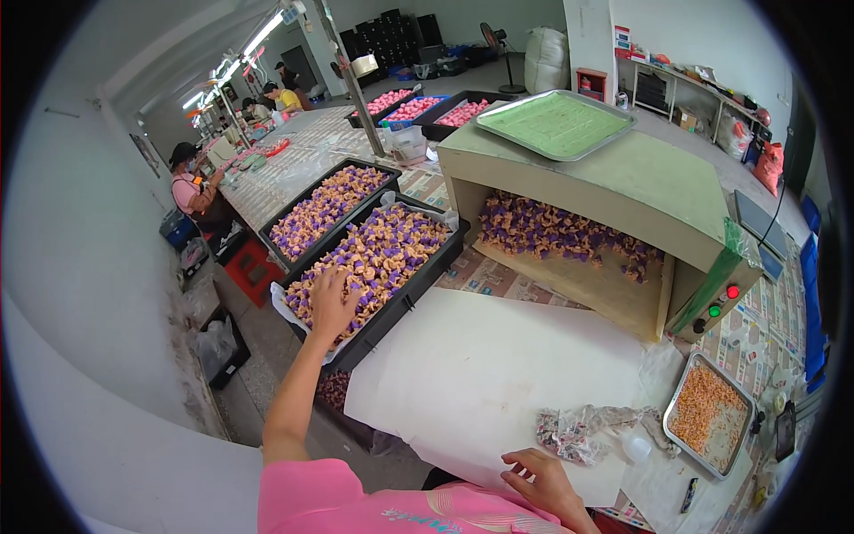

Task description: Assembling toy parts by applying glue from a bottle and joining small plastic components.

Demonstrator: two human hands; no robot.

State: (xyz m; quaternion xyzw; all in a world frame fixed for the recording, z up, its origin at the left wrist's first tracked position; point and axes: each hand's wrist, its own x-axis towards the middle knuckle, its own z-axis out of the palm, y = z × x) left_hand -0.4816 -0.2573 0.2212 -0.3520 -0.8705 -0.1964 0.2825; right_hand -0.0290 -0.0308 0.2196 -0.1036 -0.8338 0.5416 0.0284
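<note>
My left hand (333,305) reaches into the near black tray (411,301), which is heaped with small purple and peach-coloured moulded pieces (384,252). Its fingers are apart and touch the pieces; some fingertips are hard to make out among them. A pale liner sticks out along that tray's rim. Above the near edge of the white sheet (498,356) is my right hand (539,479), its fingers loosely bent and apart, holding nothing. A crumpled clear plastic bag (578,432) and a small white cup (635,447) lie just beyond it.
A second black tray (327,212) of similar pieces adjoins the first. At right stands a box-shaped machine (614,191) with more pieces inside, control buttons, and a green-lined tray (559,125) on top. A metal tray (712,414) holds small orange bits. Another person (194,187) sits further left.
</note>
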